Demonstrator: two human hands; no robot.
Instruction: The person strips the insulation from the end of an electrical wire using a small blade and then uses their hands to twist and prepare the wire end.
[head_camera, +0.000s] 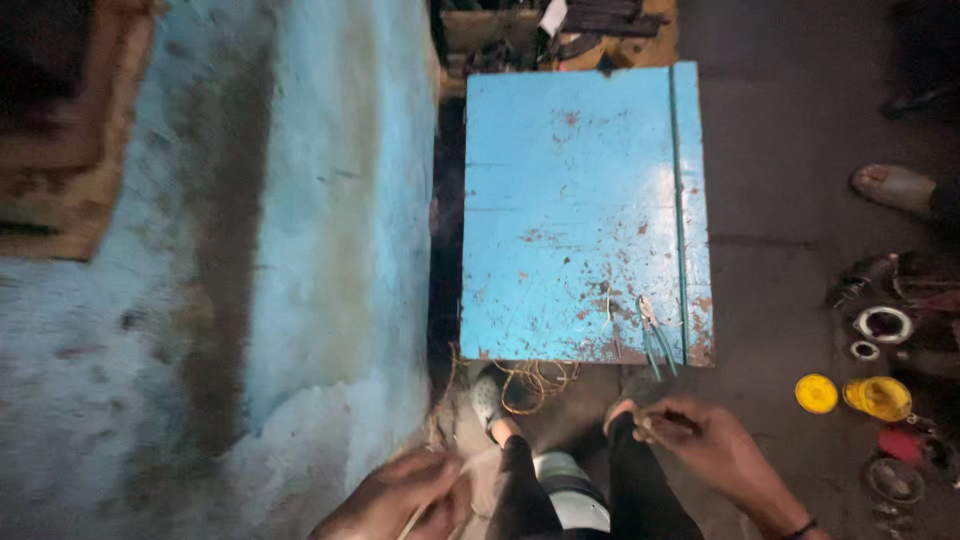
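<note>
My left hand (400, 495) is at the bottom, fingers closed on a thin pale wire that runs down out of view. At the lower right, my right hand (705, 440) pinches something thin and dark between its fingertips; what it is cannot be told. Both hands hover over my knees in dark trousers. Just beyond them stands a worn blue metal box (570, 200) with rust spots. On its near right corner lie pliers with green handles (652, 335). A loose coil of copper wire (535, 383) lies on the floor at the box's near edge.
A blue-painted wall (300, 250) fills the left side. On the dark floor at right sit a yellow lid (816, 393), a yellow cup (880, 397), metal rings (884, 324) and other parts. Another person's sandalled foot (893, 187) shows at the right edge. Clutter lies behind the box.
</note>
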